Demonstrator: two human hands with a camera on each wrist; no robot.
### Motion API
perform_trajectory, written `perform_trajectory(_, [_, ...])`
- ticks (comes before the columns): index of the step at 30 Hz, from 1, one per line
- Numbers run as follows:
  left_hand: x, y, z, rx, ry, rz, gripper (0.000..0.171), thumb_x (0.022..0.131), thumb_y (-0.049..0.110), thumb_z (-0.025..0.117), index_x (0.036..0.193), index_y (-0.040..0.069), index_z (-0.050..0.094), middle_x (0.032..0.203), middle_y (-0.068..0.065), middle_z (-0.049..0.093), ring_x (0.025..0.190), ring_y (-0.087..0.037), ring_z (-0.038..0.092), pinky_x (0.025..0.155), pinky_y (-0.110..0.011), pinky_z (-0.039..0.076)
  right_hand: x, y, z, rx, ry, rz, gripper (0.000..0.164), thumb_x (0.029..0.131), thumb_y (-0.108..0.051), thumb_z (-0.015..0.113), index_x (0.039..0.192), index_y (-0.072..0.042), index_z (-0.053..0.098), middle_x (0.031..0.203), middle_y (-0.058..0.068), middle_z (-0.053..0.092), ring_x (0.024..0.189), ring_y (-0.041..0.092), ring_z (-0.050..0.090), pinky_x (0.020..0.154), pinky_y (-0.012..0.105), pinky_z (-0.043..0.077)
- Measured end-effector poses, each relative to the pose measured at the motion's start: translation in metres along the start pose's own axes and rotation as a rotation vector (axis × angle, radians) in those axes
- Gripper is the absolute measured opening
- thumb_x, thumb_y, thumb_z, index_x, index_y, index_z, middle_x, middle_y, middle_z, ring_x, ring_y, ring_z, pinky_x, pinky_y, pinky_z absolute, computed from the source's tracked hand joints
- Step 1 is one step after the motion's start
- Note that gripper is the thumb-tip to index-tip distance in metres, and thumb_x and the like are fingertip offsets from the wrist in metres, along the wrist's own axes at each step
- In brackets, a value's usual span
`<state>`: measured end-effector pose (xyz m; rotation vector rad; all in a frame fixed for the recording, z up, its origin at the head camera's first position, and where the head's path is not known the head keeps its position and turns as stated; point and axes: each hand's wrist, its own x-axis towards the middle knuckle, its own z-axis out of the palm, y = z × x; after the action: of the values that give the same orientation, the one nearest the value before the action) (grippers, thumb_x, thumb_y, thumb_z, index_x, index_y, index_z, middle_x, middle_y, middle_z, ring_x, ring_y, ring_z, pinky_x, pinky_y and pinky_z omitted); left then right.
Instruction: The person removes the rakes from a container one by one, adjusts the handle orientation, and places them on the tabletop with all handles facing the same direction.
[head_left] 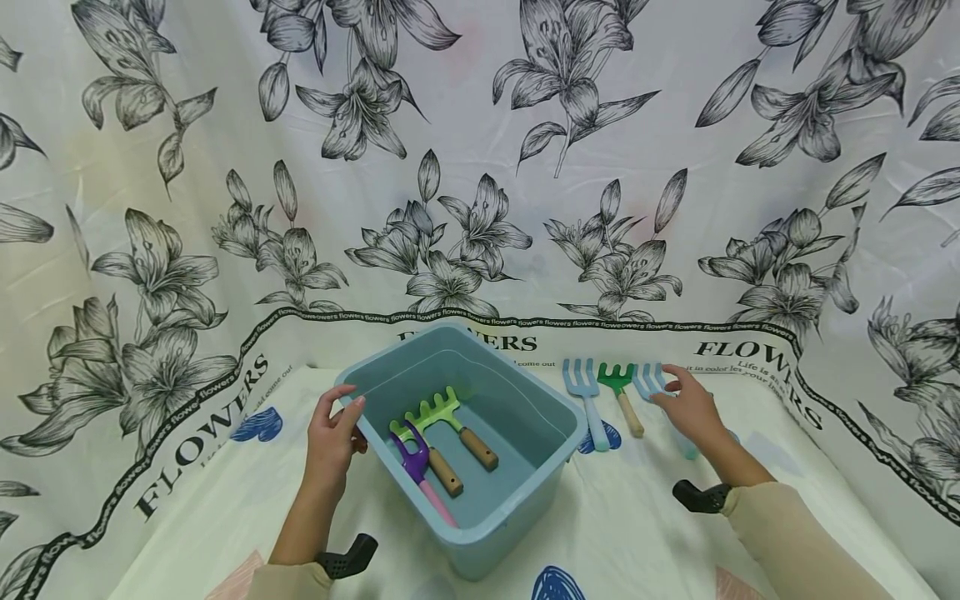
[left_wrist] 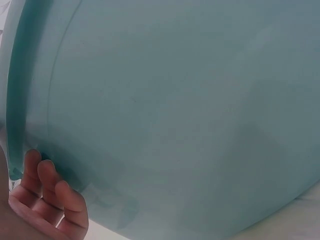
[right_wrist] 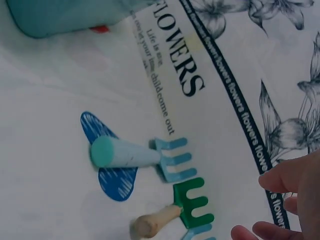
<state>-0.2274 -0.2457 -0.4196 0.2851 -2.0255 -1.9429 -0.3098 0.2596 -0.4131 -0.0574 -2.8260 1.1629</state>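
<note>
A blue plastic bin (head_left: 517,500) stands in the middle of the head view. My left hand (head_left: 333,425) grips its left rim, and the left wrist view shows curled fingers (left_wrist: 47,182) by the outer wall under that rim. Inside lie two light-green rakes (head_left: 442,408) with wooden handles and a purple fork (head_left: 415,462) with a pink handle. My right hand (head_left: 693,408) hovers over the right-hand light-blue hand fork (head_left: 648,382), thumb and fingers apart. Beside it lie a dark-green rake (head_left: 617,379) with a wooden handle and another light-blue fork (head_left: 581,379).
A white cloth (head_left: 630,517) with blue heart prints covers the table. Behind and at both sides hangs a flower-printed curtain (head_left: 465,108) that meets the cloth at a dark lettered band. The three tools lie side by side right of the bin.
</note>
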Motion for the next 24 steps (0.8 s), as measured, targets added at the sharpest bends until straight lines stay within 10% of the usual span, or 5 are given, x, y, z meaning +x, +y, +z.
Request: perform_trajectory(24, [0.000, 0.002, 0.002, -0.003, 0.006, 0.000, 0.038, 0.098, 0.039, 0.057, 0.131, 0.023, 0.046, 0.075, -0.002, 0.062, 0.061, -0.017, 0.053, 0.059, -0.026, 0.048, -0.027, -0.108, 0.002, 0.305, -0.104, -0.220, 0.070, 0.095, -0.013, 0.060, 0.154, -0.016, 0.022, 0.128, 0.021, 0.045, 0.096, 0.030, 0.054, 0.081, 0.040, 0.052])
